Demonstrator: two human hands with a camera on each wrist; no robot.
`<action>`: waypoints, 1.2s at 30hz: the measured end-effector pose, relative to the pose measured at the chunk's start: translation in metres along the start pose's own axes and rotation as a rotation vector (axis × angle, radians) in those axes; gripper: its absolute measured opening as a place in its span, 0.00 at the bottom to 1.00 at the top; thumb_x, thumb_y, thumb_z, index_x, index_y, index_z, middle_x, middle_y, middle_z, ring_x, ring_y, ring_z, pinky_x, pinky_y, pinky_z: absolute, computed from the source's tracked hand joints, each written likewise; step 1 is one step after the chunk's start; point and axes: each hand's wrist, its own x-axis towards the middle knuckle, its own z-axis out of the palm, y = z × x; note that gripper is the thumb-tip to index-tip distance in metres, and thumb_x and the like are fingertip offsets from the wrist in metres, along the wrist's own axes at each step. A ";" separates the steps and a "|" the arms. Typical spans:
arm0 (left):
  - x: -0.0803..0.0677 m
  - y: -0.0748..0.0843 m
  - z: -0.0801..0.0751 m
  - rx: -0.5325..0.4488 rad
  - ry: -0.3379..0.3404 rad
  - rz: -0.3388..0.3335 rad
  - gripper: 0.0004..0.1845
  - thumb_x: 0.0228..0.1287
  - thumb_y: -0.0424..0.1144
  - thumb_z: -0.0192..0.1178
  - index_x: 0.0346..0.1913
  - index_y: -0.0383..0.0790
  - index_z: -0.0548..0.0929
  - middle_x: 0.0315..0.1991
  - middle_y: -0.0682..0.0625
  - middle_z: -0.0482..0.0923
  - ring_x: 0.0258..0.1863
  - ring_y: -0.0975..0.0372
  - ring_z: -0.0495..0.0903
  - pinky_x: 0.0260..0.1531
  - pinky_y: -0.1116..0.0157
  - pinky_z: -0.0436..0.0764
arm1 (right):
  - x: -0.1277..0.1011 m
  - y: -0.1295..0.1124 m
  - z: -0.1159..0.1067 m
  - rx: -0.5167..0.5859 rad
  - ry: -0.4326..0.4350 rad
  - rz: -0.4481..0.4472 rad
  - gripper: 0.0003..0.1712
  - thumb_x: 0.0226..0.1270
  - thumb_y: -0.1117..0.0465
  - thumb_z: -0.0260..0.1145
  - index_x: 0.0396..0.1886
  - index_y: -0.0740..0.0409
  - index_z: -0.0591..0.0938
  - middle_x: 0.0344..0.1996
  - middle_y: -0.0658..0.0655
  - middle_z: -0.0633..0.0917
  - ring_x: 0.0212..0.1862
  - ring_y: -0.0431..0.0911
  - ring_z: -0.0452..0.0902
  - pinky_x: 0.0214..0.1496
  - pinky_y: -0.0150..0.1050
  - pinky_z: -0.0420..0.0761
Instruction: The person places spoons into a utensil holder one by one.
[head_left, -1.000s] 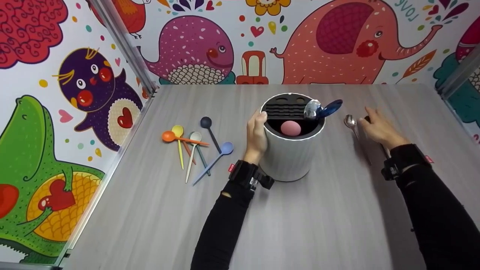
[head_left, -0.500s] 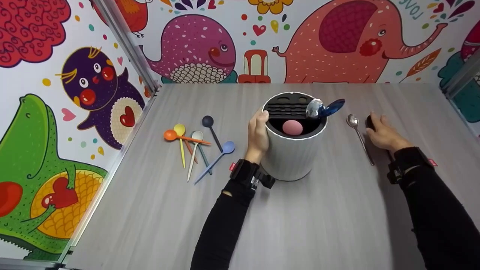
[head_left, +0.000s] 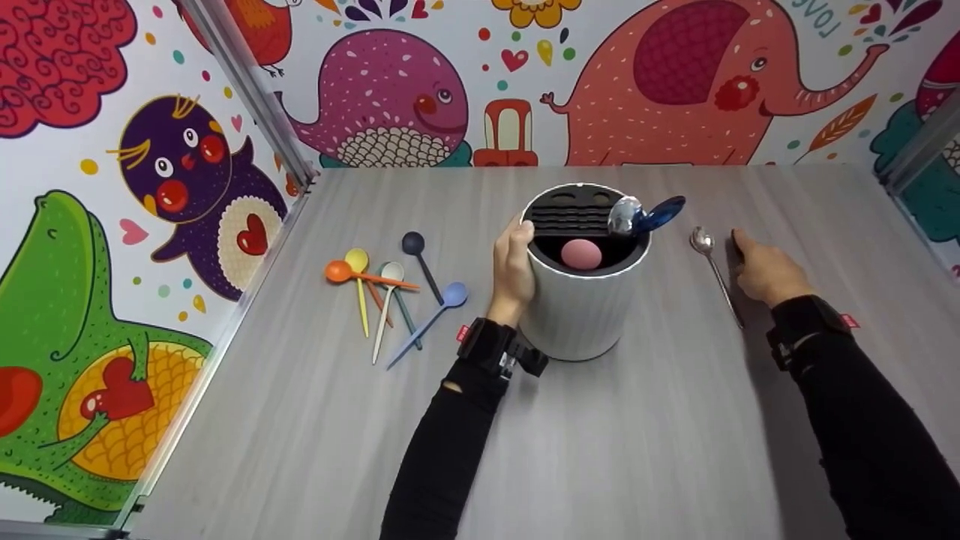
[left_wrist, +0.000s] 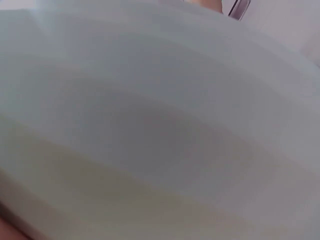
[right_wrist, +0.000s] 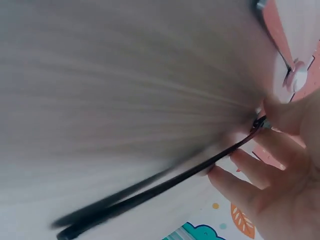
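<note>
At right of centre, right hand pinching a black spoon lying lengthwise up-frame; left hand gripping the white holder.

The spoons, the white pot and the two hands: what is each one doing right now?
White round holder: upright, gripped at its side by the left hand.
Pink, silver and blue spoons: standing inside the holder.
Silver metal spoon: lying flat on the table, untouched.
Thin black spoon: pinched by the right hand.
Six coloured plastic spoons: lying loose on the table.
</note>
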 end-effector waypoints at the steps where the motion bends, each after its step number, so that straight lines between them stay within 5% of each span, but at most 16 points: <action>1: 0.000 0.000 0.000 0.003 0.001 -0.002 0.31 0.70 0.46 0.37 0.60 0.26 0.80 0.55 0.38 0.82 0.56 0.56 0.79 0.61 0.62 0.73 | 0.000 0.000 0.000 -0.007 0.021 0.000 0.42 0.66 0.74 0.57 0.79 0.66 0.55 0.64 0.85 0.65 0.63 0.79 0.63 0.59 0.70 0.69; 8: -0.001 -0.001 0.000 0.006 0.008 -0.005 0.31 0.69 0.46 0.38 0.58 0.27 0.81 0.53 0.37 0.83 0.53 0.56 0.80 0.59 0.62 0.74 | -0.005 0.002 0.002 -0.103 0.163 -0.049 0.31 0.55 0.77 0.63 0.61 0.73 0.68 0.45 0.85 0.77 0.45 0.78 0.76 0.40 0.69 0.76; 14: 0.000 -0.002 0.000 -0.022 0.014 -0.008 0.30 0.69 0.45 0.39 0.55 0.26 0.82 0.51 0.37 0.83 0.52 0.56 0.80 0.58 0.62 0.75 | -0.007 0.005 0.004 -0.180 0.185 -0.175 0.19 0.56 0.76 0.61 0.49 0.72 0.71 0.34 0.82 0.79 0.36 0.77 0.77 0.34 0.69 0.76; 22: -0.001 0.000 0.001 -0.057 0.012 -0.015 0.29 0.68 0.44 0.38 0.55 0.25 0.82 0.50 0.37 0.83 0.51 0.56 0.80 0.57 0.62 0.75 | -0.012 0.005 0.005 -0.158 0.147 -0.147 0.27 0.61 0.73 0.58 0.60 0.72 0.64 0.39 0.84 0.78 0.41 0.79 0.76 0.40 0.70 0.75; 29: -0.002 -0.001 0.001 -0.054 0.009 -0.015 0.29 0.69 0.44 0.38 0.54 0.25 0.82 0.50 0.37 0.83 0.50 0.57 0.80 0.57 0.62 0.75 | -0.012 0.002 0.006 -0.101 0.127 -0.057 0.44 0.59 0.73 0.57 0.76 0.66 0.52 0.50 0.85 0.75 0.47 0.79 0.74 0.46 0.70 0.74; 36: -0.001 0.000 0.002 -0.071 0.013 -0.014 0.29 0.69 0.43 0.38 0.54 0.25 0.82 0.50 0.37 0.83 0.50 0.57 0.80 0.57 0.62 0.76 | -0.011 -0.003 0.003 0.222 0.170 0.031 0.46 0.58 0.71 0.49 0.79 0.67 0.52 0.65 0.84 0.66 0.62 0.77 0.65 0.60 0.69 0.67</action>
